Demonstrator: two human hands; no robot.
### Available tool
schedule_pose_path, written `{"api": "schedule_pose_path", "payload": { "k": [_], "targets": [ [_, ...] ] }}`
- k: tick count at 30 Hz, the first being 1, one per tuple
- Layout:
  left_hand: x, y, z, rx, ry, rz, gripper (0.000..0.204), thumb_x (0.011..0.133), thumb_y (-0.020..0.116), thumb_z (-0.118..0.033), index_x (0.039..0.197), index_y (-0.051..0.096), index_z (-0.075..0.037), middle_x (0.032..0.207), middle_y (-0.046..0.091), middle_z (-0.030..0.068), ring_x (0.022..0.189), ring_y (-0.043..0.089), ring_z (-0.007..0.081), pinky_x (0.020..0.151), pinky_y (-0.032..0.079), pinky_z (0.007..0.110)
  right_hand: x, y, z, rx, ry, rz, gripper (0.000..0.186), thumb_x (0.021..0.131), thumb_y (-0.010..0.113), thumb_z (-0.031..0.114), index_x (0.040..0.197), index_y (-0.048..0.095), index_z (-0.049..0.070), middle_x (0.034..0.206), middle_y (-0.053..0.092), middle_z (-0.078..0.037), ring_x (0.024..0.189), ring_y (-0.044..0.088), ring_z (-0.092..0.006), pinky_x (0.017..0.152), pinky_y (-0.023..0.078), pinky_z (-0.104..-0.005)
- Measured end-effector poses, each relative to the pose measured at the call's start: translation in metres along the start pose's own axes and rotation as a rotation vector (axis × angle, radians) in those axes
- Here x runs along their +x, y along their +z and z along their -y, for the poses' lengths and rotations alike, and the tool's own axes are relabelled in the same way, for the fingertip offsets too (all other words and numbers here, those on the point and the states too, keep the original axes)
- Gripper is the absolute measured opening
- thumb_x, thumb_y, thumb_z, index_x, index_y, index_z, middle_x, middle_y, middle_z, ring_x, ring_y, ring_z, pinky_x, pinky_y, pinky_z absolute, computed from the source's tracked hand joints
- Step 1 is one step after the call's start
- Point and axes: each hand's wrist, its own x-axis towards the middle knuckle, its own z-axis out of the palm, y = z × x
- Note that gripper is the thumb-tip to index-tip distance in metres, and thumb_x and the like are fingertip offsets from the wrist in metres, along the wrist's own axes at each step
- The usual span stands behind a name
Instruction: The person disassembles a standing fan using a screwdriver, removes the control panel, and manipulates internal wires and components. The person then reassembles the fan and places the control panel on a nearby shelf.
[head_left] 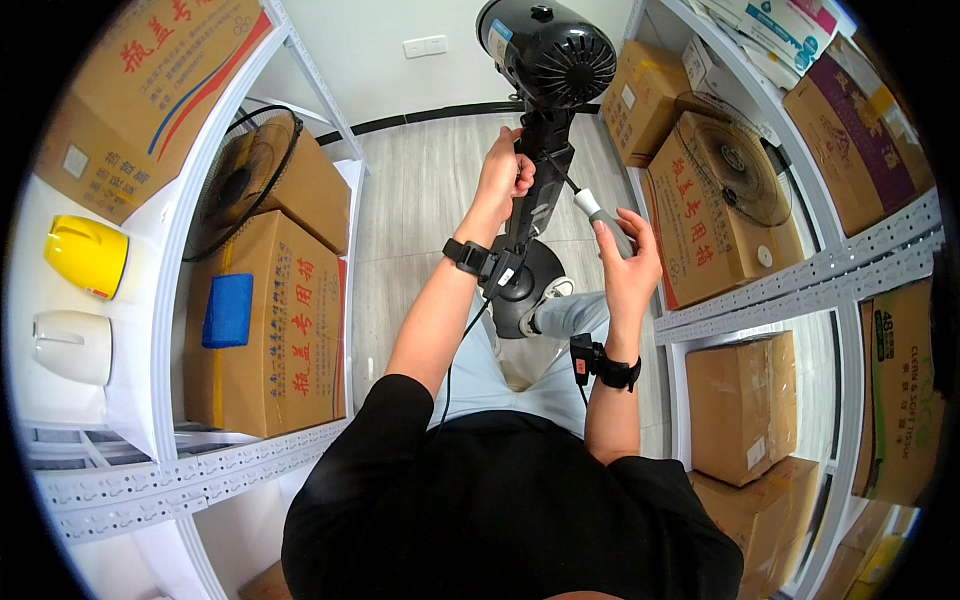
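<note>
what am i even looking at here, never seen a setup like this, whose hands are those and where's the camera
There is no robot: one person works bare-handed, and the picture comes from a wide fisheye camera on their head, looking down, so straight lines bend. The right hand holds a grey-and-white-handled screwdriver, its shaft pointing toward a black fan with a column and round base, standing on the grey floor. The left hand is at the column, fingers curled; whether it grips is unclear. White metal shelves on both sides hold brown cardboard boxes and round dark wire grilles. Black straps on both wrists carry small devices.
</note>
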Motion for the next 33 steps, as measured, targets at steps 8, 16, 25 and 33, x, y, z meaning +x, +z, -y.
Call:
{"api": "schedule_pose_path", "payload": {
  "k": [8, 16, 25, 33],
  "targets": [
    [0.001, -0.004, -0.001, -0.009, -0.015, -0.005, 0.064, 0.106, 0.027, -0.050, 0.147, 0.031, -0.001, 0.056, 0.042, -0.0004, 0.045, 0.034, 0.0077, 0.040, 0.023, 0.023, -0.006, -0.003, 0.001, 0.135, -0.015, -0.019, 0.029, 0.081, 0.080, 0.010, 0.106, 0.068, 0.003, 0.108, 0.069, -0.009, 0.098, 0.064, -0.0167, 0.087, 0.051, -0.0306],
    [0.001, -0.006, -0.001, -0.005, -0.012, 0.004, 0.063, 0.105, 0.030, -0.048, 0.148, 0.031, -0.001, 0.057, 0.043, 0.0003, 0.046, 0.036, 0.0080, 0.040, 0.024, 0.023, -0.013, -0.016, 0.002, 0.012, -0.326, -0.074, 0.023, 0.080, 0.077, 0.003, 0.102, 0.069, 0.002, 0.114, 0.068, -0.011, 0.105, 0.065, -0.0225, 0.093, 0.049, -0.0325],
    [0.001, -0.005, 0.000, 0.001, -0.018, -0.003, 0.061, 0.105, 0.030, -0.047, 0.146, 0.034, -0.002, 0.058, 0.044, 0.0007, 0.046, 0.037, 0.0084, 0.040, 0.025, 0.023, -0.011, -0.018, -0.002, 0.066, -0.283, -0.064, 0.025, 0.080, 0.079, 0.004, 0.102, 0.068, 0.002, 0.111, 0.069, -0.011, 0.104, 0.065, -0.0212, 0.092, 0.049, -0.0317],
    [0.001, -0.003, -0.002, 0.037, -0.020, 0.014, 0.052, 0.104, 0.033, -0.035, 0.145, 0.036, -0.003, 0.059, 0.046, 0.0028, 0.046, 0.038, 0.0091, 0.039, 0.025, 0.023, -0.013, 0.003, -0.010, -0.009, -0.299, -0.117, 0.024, 0.083, 0.077, 0.007, 0.105, 0.067, 0.002, 0.105, 0.069, -0.011, 0.094, 0.068, -0.0204, 0.082, 0.053, -0.0310]
  ]
}}
